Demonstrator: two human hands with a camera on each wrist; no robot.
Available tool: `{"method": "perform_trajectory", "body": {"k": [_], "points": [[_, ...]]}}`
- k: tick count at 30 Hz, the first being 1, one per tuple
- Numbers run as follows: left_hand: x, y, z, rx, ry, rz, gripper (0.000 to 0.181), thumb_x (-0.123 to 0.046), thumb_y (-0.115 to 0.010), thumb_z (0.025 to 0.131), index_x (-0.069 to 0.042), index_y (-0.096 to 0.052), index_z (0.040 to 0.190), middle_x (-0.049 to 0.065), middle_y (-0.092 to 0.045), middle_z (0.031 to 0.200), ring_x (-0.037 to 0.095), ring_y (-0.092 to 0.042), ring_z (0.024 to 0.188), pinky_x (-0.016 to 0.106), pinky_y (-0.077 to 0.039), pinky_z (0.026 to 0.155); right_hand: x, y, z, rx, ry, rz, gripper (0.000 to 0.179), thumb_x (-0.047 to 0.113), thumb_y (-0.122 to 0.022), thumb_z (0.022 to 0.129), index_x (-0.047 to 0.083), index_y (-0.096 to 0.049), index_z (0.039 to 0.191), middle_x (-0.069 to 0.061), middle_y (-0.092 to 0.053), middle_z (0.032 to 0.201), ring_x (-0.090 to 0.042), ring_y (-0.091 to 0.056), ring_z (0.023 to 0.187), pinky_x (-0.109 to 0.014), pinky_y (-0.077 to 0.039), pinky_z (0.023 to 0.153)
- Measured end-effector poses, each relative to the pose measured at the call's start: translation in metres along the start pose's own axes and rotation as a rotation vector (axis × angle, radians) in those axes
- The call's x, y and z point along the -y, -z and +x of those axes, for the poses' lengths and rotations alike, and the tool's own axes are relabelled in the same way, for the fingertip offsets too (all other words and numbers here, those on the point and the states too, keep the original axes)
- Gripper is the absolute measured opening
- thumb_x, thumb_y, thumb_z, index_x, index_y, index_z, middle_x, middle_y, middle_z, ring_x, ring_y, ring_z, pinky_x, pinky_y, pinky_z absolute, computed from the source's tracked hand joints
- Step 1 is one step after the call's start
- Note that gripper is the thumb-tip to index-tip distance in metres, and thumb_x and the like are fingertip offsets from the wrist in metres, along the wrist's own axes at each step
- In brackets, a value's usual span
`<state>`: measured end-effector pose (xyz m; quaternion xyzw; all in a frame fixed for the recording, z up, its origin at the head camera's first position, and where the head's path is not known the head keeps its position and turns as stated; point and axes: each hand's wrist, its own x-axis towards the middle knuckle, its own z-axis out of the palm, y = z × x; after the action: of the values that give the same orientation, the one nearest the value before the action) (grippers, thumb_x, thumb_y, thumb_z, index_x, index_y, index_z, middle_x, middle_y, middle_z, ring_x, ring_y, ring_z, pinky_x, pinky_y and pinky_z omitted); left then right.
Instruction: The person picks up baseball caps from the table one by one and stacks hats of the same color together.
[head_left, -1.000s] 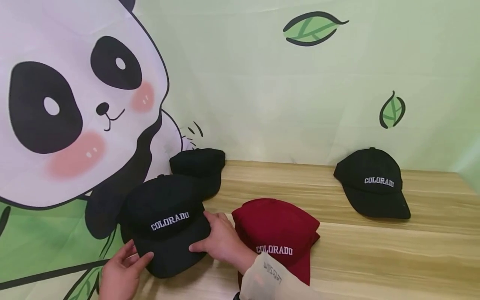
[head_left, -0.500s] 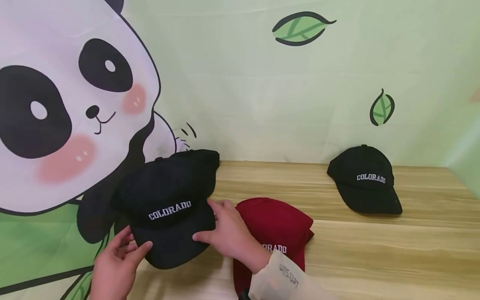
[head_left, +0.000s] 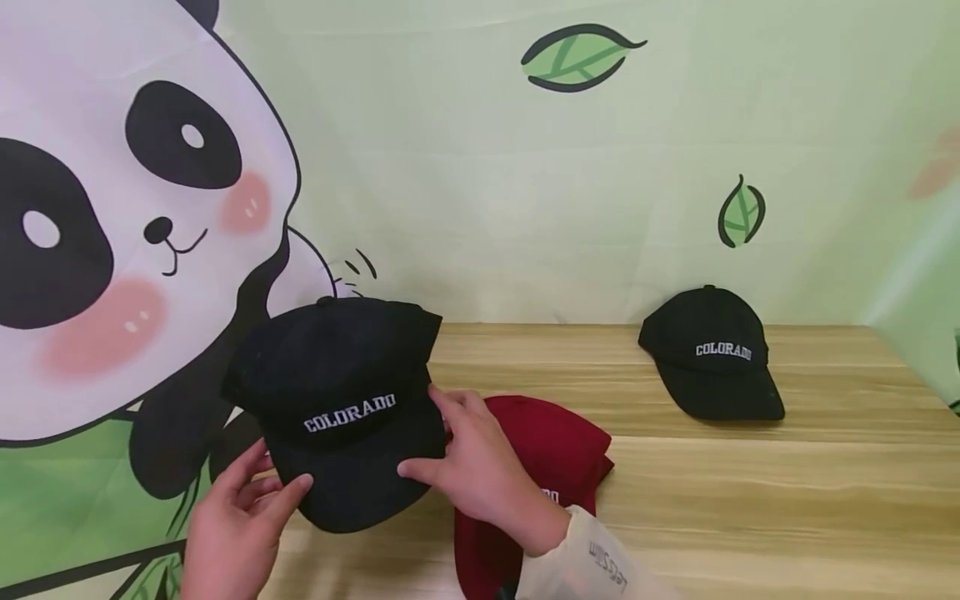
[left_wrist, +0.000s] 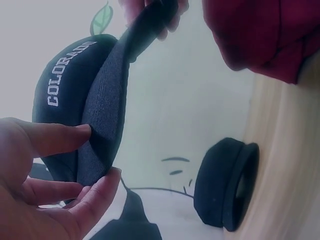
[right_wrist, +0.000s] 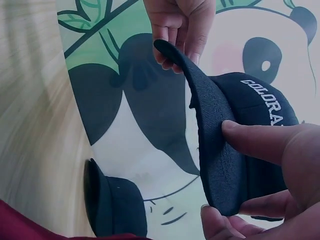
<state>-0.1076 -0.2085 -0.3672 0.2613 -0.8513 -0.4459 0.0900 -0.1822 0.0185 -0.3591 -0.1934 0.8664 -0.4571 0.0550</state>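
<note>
A black cap with white "COLORADO" lettering is held off the wooden table, front toward me. My left hand pinches the left side of its brim between thumb and fingers. My right hand pinches the right side of the brim, thumb on top. In the left wrist view my left hand is low on the brim. In the right wrist view my right hand grips near the camera and my left hand holds the far end.
A dark red cap lies on the table just right of my right hand. A second black cap rests against the panda backdrop behind the held one. A third black COLORADO cap sits at the back right.
Both hands have raised the black cap and tilted it a little; it now covers the black cap behind it. The other caps have not moved.
</note>
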Motion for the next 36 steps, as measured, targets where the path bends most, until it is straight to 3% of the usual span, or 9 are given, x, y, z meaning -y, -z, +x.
{"method": "perform_trajectory", "body": {"k": [10,17,23,31,36], "points": [[-0.014,-0.017,-0.013,-0.005,-0.098,-0.016,0.071,-0.028,-0.073,0.087,-0.004,-0.040,0.146,0.017,-0.049,0.131,0.033,-0.062,0.111,0.034,-0.055,0.085,-0.008,0.021,-0.017,-0.051,-0.007,-0.039,0.089,0.040,-0.081,0.074,0.014,-0.040,0.148,-0.006,-0.049,0.131,-0.017,-0.052,0.093,-0.024,-0.049,0.072],[-0.030,-0.029,-0.020,0.061,-0.148,-0.044,0.070,-0.023,-0.072,0.088,-0.008,-0.039,0.147,0.014,-0.051,0.130,0.029,-0.061,0.110,0.031,-0.054,0.088,-0.018,0.037,-0.031,-0.119,-0.015,-0.043,0.088,0.038,-0.083,0.073,0.014,-0.042,0.147,-0.006,-0.050,0.130,-0.017,-0.053,0.088,-0.023,-0.048,0.070],[-0.046,-0.042,-0.026,0.118,-0.165,-0.030,0.074,-0.026,-0.072,0.088,-0.011,-0.035,0.150,0.014,-0.049,0.131,0.028,-0.060,0.110,0.036,-0.052,0.093,-0.025,0.054,-0.043,-0.180,-0.063,-0.023,0.087,0.035,-0.085,0.071,0.015,-0.044,0.146,-0.005,-0.051,0.124,-0.015,-0.052,0.083,-0.024,-0.048,0.070],[-0.066,-0.060,-0.036,0.154,-0.233,-0.023,0.074,-0.023,-0.073,0.087,-0.010,-0.035,0.150,0.013,-0.049,0.131,0.025,-0.061,0.109,0.034,-0.053,0.092,-0.038,0.073,-0.057,-0.260,-0.097,0.034,0.086,0.028,-0.088,0.069,0.014,-0.048,0.143,-0.005,-0.052,0.112,-0.014,-0.053,0.079,-0.025,-0.048,0.071],[-0.077,-0.076,-0.044,0.154,-0.304,-0.018,0.075,-0.021,-0.074,0.086,-0.010,-0.036,0.149,0.014,-0.050,0.130,0.024,-0.062,0.107,0.038,-0.052,0.093,-0.047,0.087,-0.069,-0.302,-0.114,0.034,0.086,0.028,-0.088,0.069,0.014,-0.047,0.143,-0.006,-0.053,0.116,-0.014,-0.054,0.079,-0.024,-0.049,0.073]]}}
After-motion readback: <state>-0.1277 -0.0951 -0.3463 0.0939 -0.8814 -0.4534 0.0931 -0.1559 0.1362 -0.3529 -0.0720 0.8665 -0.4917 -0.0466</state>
